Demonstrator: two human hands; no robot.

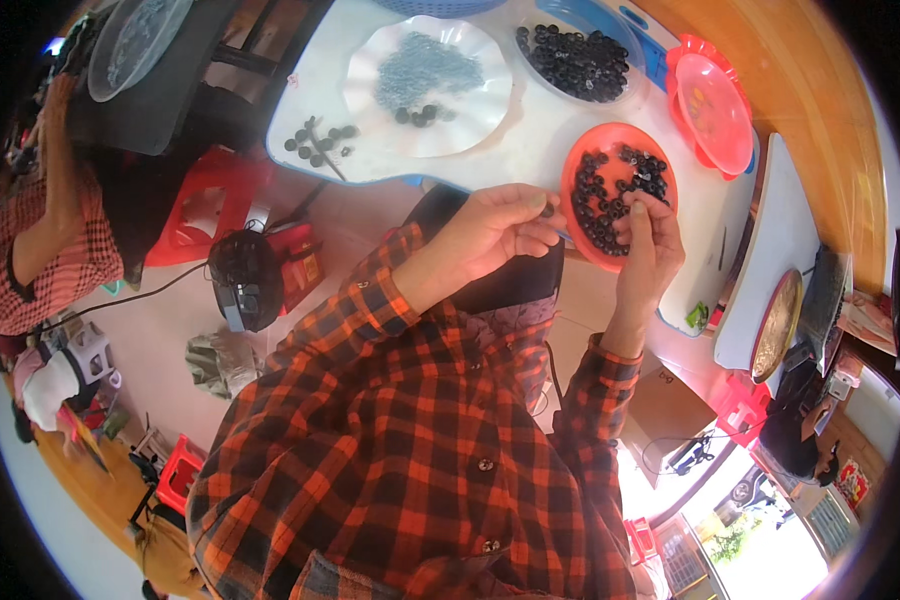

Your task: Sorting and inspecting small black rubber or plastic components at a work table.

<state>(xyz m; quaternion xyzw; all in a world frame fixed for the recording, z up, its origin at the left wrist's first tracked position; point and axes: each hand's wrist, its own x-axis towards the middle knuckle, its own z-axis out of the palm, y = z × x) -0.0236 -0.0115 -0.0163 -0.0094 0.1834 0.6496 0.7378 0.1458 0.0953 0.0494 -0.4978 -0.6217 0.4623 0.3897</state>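
A red and black checked shirt (410,440) fills the bottom of the view. From it the left hand (495,230) reaches up, and its fingers are pinched together on a tiny black ring (547,210). Just beside it, the right hand (648,240) rests on the near rim of an orange bowl (571,170) full of small black rings; its fingertips are close together, pressing down among them. Farther off on the white table (540,130) sit a wavy white plate (480,95) with bluish bits, a clear bowl (580,60) of black rings, and an orange lid (715,105).
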